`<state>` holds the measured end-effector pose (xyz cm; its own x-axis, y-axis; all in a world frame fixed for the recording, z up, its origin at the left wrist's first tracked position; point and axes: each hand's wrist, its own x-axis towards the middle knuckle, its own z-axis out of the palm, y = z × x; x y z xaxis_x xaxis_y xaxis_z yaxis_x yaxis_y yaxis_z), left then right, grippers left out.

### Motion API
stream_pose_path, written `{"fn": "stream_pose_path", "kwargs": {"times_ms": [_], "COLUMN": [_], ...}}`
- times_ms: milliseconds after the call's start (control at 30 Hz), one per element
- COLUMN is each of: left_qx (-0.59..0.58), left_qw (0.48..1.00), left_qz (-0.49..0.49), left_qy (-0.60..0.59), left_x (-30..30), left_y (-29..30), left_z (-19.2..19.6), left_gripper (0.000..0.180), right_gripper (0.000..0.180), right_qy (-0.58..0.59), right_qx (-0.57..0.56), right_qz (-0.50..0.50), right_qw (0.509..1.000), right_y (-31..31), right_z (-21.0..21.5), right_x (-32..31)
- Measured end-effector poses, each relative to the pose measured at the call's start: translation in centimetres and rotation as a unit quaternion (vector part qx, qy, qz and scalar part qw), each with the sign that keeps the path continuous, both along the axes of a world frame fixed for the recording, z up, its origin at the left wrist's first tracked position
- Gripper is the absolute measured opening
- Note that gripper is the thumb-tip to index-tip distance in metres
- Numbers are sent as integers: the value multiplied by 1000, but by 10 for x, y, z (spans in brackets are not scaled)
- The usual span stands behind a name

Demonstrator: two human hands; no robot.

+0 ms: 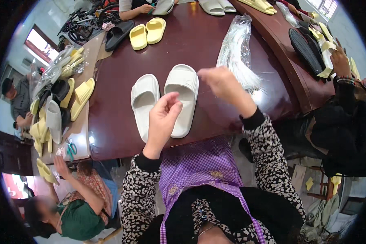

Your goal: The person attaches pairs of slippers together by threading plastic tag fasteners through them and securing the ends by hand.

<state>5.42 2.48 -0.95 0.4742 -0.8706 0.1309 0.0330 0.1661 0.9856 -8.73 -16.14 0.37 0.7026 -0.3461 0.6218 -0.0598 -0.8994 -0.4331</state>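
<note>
A pair of off-white slide slippers lies side by side in front of me, the left slipper point(141, 95) and the right slipper point(186, 118), toes pointing away. My left hand point(162, 122) hovers over the inner side of the right slipper, thumb and fingers curled toward each other. Anything between those fingertips is too small to make out. Just off the right slipper's strap, my right hand point(225, 84) is closed in a pinch, slightly blurred; what it holds, if anything, cannot be seen. Beyond it lies a bundle of thin white strands point(236, 51) in clear plastic.
Yellow slides point(147, 33) and a black slide point(118, 35) stand at the far left of the dark red table point(114, 118). A side table at left carries piled slippers and green-handled scissors point(71, 149). Co-workers sit left, right and opposite; black soles point(306, 52) lie at right.
</note>
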Motion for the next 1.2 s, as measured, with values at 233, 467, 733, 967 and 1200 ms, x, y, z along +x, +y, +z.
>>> {"fn": "stream_pose_path", "kwargs": {"times_ms": [233,467,733,967,1200], "left_qx": [12,19,14,-44,-72], "left_qw": [971,960,987,961,924], "left_qz": [62,21,73,122,134], "left_qy": [-231,-277,144,246,351], "left_x": [-14,-15,-1,7,-15], "left_y": [-6,14,47,64,57], "left_z": [-2,-11,-10,-7,-4], "left_gripper": [15,10,9,11,13], "right_gripper": [20,19,30,34,33], "right_qy": [84,36,0,12,-38], "right_qx": [-137,-121,-6,54,105], "right_qz": [-7,34,-25,42,100], "right_qw": [987,991,1000,998,989], "right_y": [38,44,44,63,93], "right_z": [-16,-14,-30,-34,-26], "right_x": [-13,-12,-15,-18,-3]}}
